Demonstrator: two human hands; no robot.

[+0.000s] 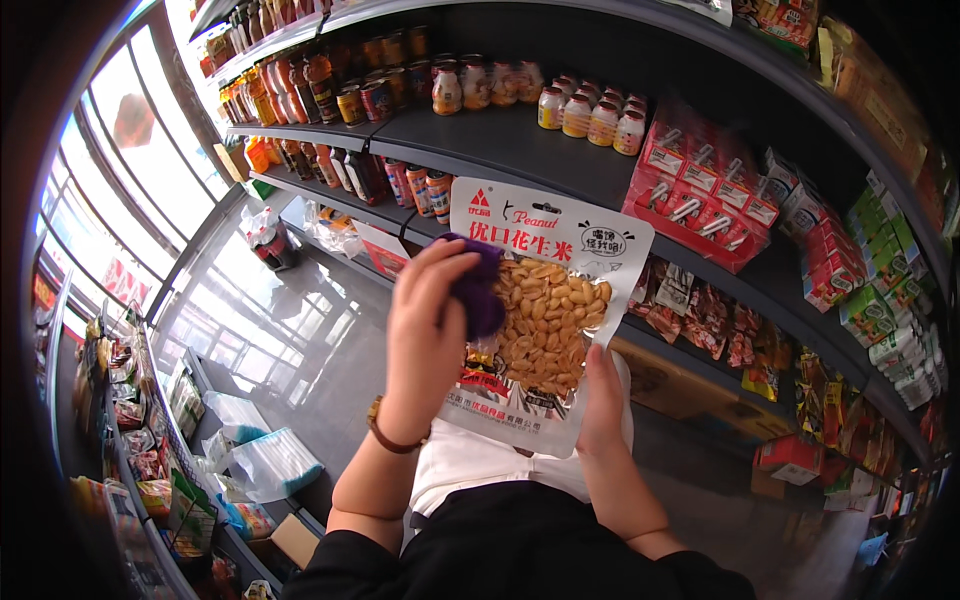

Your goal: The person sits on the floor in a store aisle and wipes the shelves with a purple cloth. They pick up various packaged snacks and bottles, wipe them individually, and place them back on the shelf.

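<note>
A flat plastic pouch of peanuts (551, 322) hangs before my chest, its printed front and clear window turned up to me. My right hand (602, 397) grips its lower right edge, the thumb on the front and the fingers hidden behind. In my left hand (427, 315) is a bunched purple cloth (480, 289), pressed against or held just over the pouch's left side; contact is hard to tell. A watch with a brown strap (390, 427) circles my left wrist.
Dark shelves (480, 146) curve ahead, carrying small white bottles (577, 116), cans (416, 187) and a red carton of drink boxes (697, 195). At left, a lower shelf unit holds bagged goods (274, 461). Wrapped dark bottles (266, 236) stand on the shiny floor (300, 300).
</note>
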